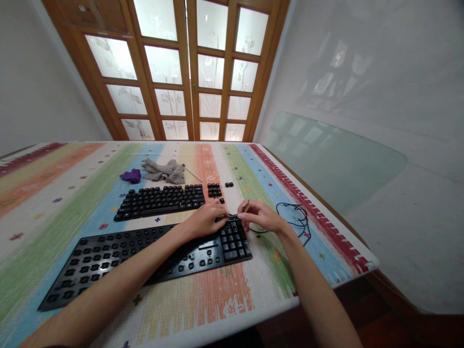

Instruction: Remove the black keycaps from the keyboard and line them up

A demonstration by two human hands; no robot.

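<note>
A black keyboard frame (119,253) lies on the striped table, most of its keys removed, with the number pad still filled at its right end. My left hand (206,220) rests on the frame's upper right corner, fingers curled down onto it. My right hand (259,215) sits just right of that corner, fingers pinched on a thin tool I cannot make out. Behind the frame, the removed keycaps (161,199) are laid out in keyboard order, with small groups (214,189) beside them.
A grey cloth (165,171) and a purple cloth (131,175) lie behind the keycaps, with a thin stick (192,172) near them. A black cable (295,220) coils right of my right hand. The table edge (326,203) runs along the right wall. Wooden glass doors stand beyond.
</note>
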